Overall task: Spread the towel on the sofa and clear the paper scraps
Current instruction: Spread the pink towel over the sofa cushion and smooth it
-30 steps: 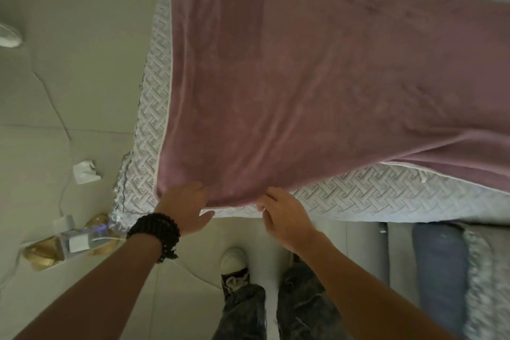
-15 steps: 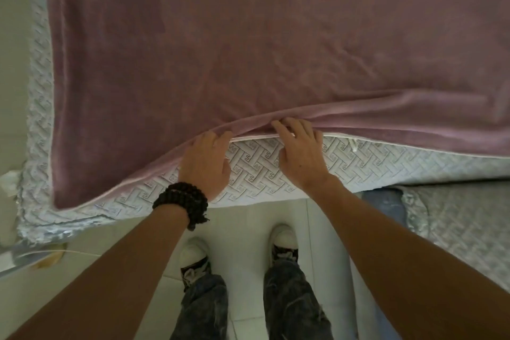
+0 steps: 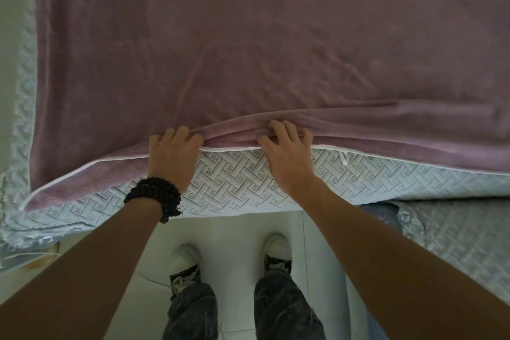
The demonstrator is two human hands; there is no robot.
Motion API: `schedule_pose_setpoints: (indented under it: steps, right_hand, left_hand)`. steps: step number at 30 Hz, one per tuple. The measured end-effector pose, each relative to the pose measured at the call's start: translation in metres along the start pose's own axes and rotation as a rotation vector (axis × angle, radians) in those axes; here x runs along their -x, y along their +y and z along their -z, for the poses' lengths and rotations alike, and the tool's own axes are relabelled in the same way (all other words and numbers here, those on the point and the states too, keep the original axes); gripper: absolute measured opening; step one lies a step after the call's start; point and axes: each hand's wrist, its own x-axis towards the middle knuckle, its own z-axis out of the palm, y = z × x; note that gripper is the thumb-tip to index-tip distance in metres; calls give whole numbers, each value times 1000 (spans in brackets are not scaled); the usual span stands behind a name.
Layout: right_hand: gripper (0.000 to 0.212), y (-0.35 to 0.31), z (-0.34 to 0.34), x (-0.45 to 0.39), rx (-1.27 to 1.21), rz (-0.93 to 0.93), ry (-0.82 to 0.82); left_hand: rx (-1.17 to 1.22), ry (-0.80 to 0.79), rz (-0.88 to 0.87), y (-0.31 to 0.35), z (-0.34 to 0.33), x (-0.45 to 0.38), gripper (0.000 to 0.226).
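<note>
A large mauve towel (image 3: 262,44) with a white hem lies spread over the sofa seat, which wears a pale quilted cover (image 3: 237,188). Its near edge is bunched into a long fold running right. My left hand (image 3: 172,154), with a dark bead bracelet at the wrist, presses on that edge with fingers curled into the fold. My right hand (image 3: 287,154) lies beside it, fingertips dug into the same fold. No paper scraps are in view.
My two shoes (image 3: 277,252) stand on the white tiled floor (image 3: 237,232) just before the sofa. A second quilted cushion (image 3: 455,234) sits at the lower right. A glassy object with a cable (image 3: 30,257) shows at the lower left.
The view swung right and closer to the sofa, and the paper scrap on the floor left the frame. Both hands moved from the towel's near left corner to the middle of its near edge.
</note>
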Motion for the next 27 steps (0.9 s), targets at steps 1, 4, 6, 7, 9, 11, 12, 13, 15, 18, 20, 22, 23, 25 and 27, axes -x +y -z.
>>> schedule_pose_setpoints:
  steps: [1, 4, 6, 7, 9, 11, 12, 13, 15, 18, 20, 22, 23, 25, 27]
  right_hand:
    - [31, 0, 0, -1, -9, -18, 11]
    - [31, -2, 2, 0, -56, -20, 49]
    - [35, 0, 1, 17, -68, 14, -10]
    - [35, 1, 0, 30, -64, 39, -74]
    - [32, 5, -4, 58, -43, 85, -223]
    - [33, 6, -7, 73, -49, 73, -292]
    - [34, 5, -7, 74, -70, 66, -303]
    - [35, 4, -7, 73, -88, 73, -308]
    - [39, 4, -3, 74, -134, 83, -274]
    - [41, 13, 13, 99, -204, -32, -162]
    - [43, 30, 28, 123, -211, -118, -124]
    - [40, 55, 40, 144, -212, -201, -128]
    - [39, 74, 47, 155, -208, -252, -128]
    - [36, 106, 54, 167, -189, -315, -126]
    - [35, 138, 55, 175, -183, -354, -117]
  left_hand:
    - [26, 17, -14, -1, 0, 1, 9]
    - [119, 56, -62, -5, 3, 11, 4]
    - [194, -19, -129, -3, 3, 28, 8]
    - [223, -94, -188, 2, 3, 42, 10]
    - [253, -252, -303, 14, 0, 68, 17]
    - [256, -354, -327, 24, -4, 80, 25]
    - [254, -386, -294, 26, -6, 80, 26]
    - [242, -410, -254, 28, -9, 77, 22]
    - [178, -487, -219, 30, -9, 67, 13]
    - [124, -556, -226, 44, 4, 52, 24]
    - [134, -545, -244, 67, 22, 43, 25]
    - [157, -505, -278, 97, 39, 33, 22]
    - [178, -471, -310, 121, 45, 25, 21]
    - [262, -392, -348, 162, 52, 12, 17]
    - [338, -315, -368, 210, 51, -1, 12]
